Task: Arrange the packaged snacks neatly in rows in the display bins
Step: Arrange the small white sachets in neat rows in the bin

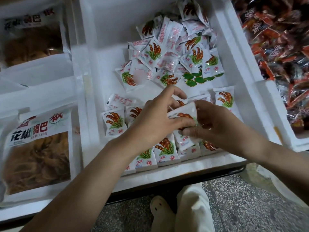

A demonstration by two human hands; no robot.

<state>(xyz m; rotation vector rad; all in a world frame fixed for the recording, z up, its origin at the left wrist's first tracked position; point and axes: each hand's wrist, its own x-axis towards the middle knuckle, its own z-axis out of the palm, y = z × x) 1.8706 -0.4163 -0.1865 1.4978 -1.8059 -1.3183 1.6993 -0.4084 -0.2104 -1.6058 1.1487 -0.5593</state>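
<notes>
A white foam bin (pixel 103 67) holds several small white snack packets printed with brown pods and green leaves. A loose heap of packets (pixel 172 52) fills its far part. Near the front wall, packets stand in a row (pixel 160 151), and more stand behind it (pixel 115 122). Over the near rows, my left hand (pixel 158 119) and my right hand (pixel 215 124) both grip one packet (pixel 184 113) between them, held tilted. The packets under my hands are partly hidden.
Left of the bin lie large bags of golden crisps (pixel 38 148), with another bag (pixel 31 39) farther back. A bin of red and black wrapped snacks (pixel 280 52) stands on the right. Below the shelf edge are speckled floor, my pale trouser leg and a shoe (pixel 160 208).
</notes>
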